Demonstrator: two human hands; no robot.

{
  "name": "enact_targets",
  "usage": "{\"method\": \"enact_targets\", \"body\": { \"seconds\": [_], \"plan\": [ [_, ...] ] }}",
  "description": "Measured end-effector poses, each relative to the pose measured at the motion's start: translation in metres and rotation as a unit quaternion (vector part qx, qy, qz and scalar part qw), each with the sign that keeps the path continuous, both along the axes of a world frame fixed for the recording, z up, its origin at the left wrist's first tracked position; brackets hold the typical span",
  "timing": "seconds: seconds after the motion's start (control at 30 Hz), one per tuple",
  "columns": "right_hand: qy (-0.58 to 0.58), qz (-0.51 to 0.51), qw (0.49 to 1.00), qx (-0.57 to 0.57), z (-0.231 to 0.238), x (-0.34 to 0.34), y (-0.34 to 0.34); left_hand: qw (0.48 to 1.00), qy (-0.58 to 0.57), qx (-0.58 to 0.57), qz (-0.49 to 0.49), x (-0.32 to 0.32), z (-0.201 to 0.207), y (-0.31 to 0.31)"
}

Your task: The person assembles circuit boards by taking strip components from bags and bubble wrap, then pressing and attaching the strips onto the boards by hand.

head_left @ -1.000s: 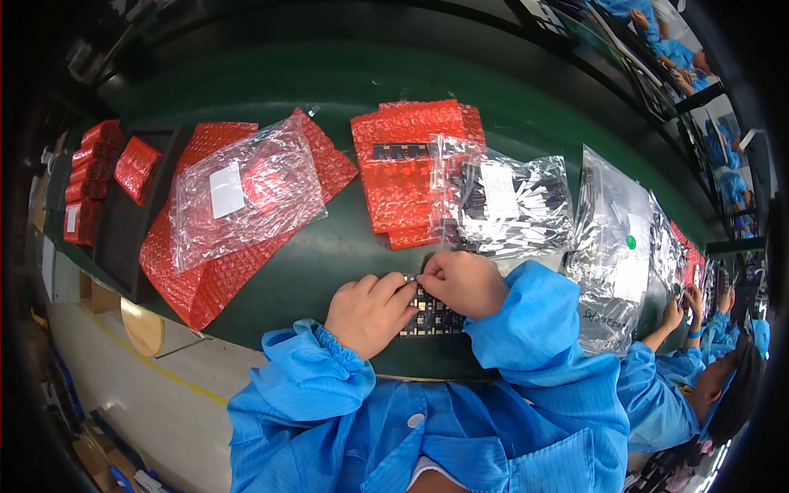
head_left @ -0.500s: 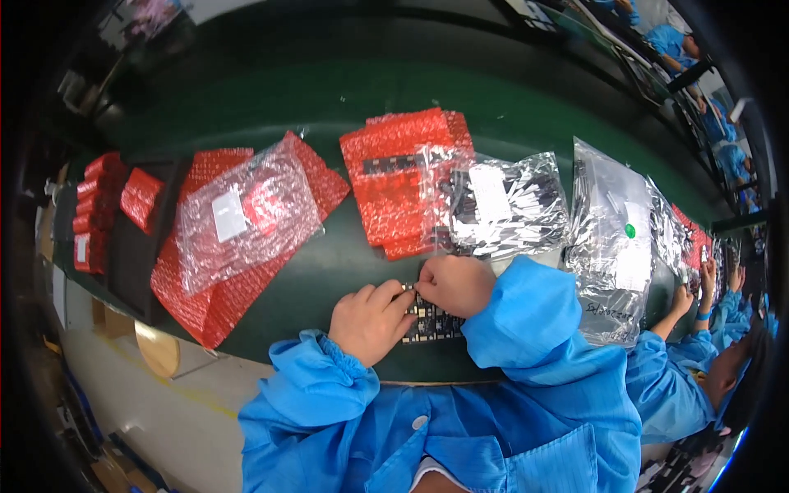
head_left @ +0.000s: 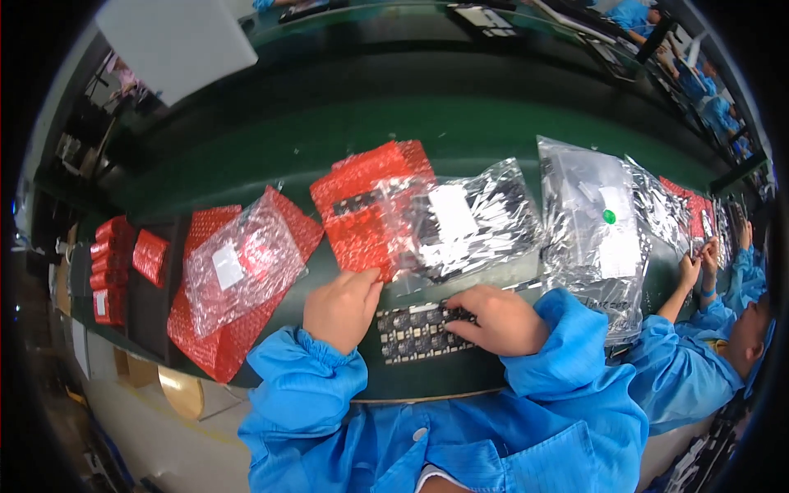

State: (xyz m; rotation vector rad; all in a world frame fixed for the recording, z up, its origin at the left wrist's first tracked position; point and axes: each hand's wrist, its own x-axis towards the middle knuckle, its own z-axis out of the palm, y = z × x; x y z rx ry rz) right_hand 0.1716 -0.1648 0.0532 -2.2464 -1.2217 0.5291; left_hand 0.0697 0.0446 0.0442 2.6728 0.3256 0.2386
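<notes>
A dark circuit board panel with rows of small pale parts lies on the green table before me. My right hand is closed on its right part, with thumb and forefinger bent over the upper side. To the panel's left, my left hand is closed, its fingertips at the lower edge of a red bubble-wrap bag. Whether those fingertips hold anything is hidden. Against the red bag lies a clear plastic bag full of black and white strips.
On the left, a clear bubble bag rests on red bubble wrap, beside a black tray and small red packets. Another clear bag lies to the right. Beyond it, a co-worker in a blue sleeve handles something.
My left hand has left the panel and moved left to the red bag's edge. My right hand has shifted right and nearer, uncovering more of the panel. The whole view has tilted.
</notes>
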Motion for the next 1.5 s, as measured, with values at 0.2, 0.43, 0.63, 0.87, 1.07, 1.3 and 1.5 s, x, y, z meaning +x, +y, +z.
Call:
{"method": "enact_targets", "body": {
  "seconds": [0.2,0.43,0.63,0.87,1.07,1.3,1.5],
  "plan": [
    [0.035,0.004,0.999,0.009,-0.026,0.002,-0.016,0.976,0.152,-0.158,-0.001,0.037,-0.015,0.014],
    [0.066,0.01,0.998,-0.003,-0.028,0.01,-0.019,0.878,0.224,-0.422,-0.008,0.048,-0.007,0.016],
    [0.076,0.01,0.997,-0.02,-0.026,0.013,-0.018,0.866,0.17,-0.469,0.031,0.056,-0.003,0.016],
    [0.066,0.014,0.998,-0.02,-0.028,0.011,-0.016,0.94,0.15,-0.306,0.024,0.058,-0.019,0.015],
    [0.07,0.021,0.996,-0.042,-0.022,0.009,-0.015,0.99,0.019,-0.134,0.046,0.043,0.007,0.011],
    [0.054,-0.018,0.998,0.003,-0.031,0.008,-0.016,0.913,-0.126,-0.359,0.148,-0.007,0.045,0.035],
    [0.111,-0.038,0.993,0.006,-0.014,0.01,-0.022,0.85,-0.276,-0.417,0.166,-0.074,0.087,0.021]
  ]
}}
